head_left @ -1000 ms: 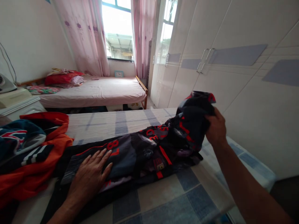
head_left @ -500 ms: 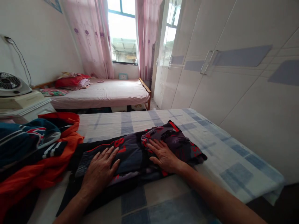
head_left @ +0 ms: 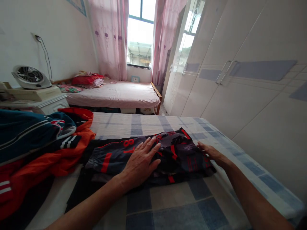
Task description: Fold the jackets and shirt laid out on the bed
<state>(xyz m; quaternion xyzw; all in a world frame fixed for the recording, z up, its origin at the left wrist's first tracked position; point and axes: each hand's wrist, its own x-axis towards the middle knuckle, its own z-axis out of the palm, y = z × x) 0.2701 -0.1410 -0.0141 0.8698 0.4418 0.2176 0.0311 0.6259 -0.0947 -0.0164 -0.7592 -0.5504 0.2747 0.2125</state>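
Observation:
A folded dark garment (head_left: 182, 156) with red lettering and red patches, which looks like shorts or trousers, lies across the bed in front of me. Its left end appears gathered like a waistband. Beneath it, black cloth (head_left: 79, 182) sticks out at the left. My left hand (head_left: 142, 161) rests on the middle of the garment, palm down with fingers extended. At the garment's right end is my right hand (head_left: 212, 153), its fingers stretched towards the edge and thumb apart. Whether its fingertips touch the cloth is hard to tell.
Orange clothing (head_left: 52, 159) and a teal striped jacket (head_left: 26, 137) are heaped at the left. The checked bedsheet (head_left: 177, 204) covers the bed. Beyond are a pink bed (head_left: 124, 92) and a small fan (head_left: 31, 76). White wardrobes (head_left: 251, 105) line the right side.
My left hand has slid right to the garment's middle, uncovering a red patch. My right hand has moved from its middle to its right end. The view has shifted left.

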